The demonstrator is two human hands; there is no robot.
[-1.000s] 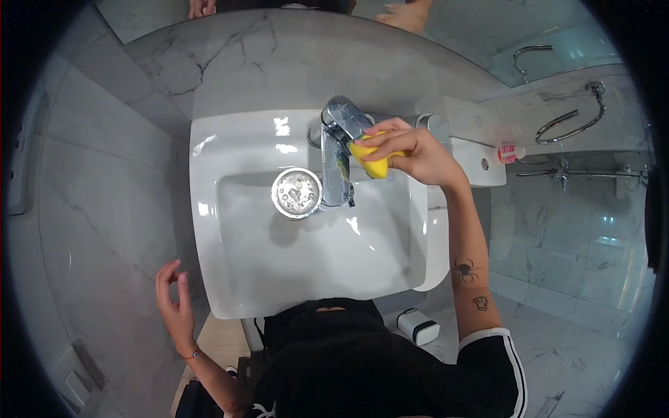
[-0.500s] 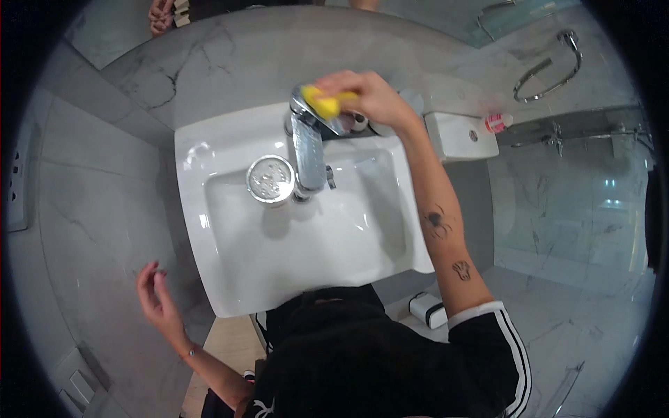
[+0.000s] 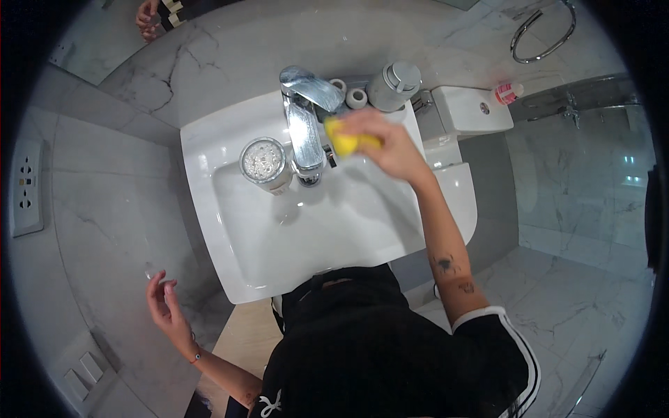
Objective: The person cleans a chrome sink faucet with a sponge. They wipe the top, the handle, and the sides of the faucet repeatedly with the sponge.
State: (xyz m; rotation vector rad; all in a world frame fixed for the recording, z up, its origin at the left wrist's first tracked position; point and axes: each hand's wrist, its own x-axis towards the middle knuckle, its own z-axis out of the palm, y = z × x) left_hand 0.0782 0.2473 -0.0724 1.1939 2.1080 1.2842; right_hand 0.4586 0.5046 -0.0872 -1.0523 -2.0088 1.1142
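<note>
My right hand [image 3: 390,143] is closed around a yellow sponge [image 3: 343,137], slightly blurred, just right of the chrome faucet [image 3: 304,132] and above the back right part of the white sink [image 3: 230,275]. A gap seems to separate the sponge from the spout. Left of the faucet stands a clear glass [image 3: 268,171], its top filled with foam or bubbles. My left hand [image 3: 167,310] hangs in the air left of the sink, fingers loosely curled and apart, holding nothing.
Behind the sink, right of the faucet, are a grey soap dispenser [image 3: 394,87] and small round-topped containers [image 3: 357,97]. Farther right, a pink-labelled bottle [image 3: 509,93] rests on the white toilet tank [image 3: 470,111]. A towel ring [image 3: 547,52] hangs on the wall.
My right hand has brought the sponge from over the faucet handle toward the right and nearer to me. My left hand stays off to the left. The view has shifted slightly.
</note>
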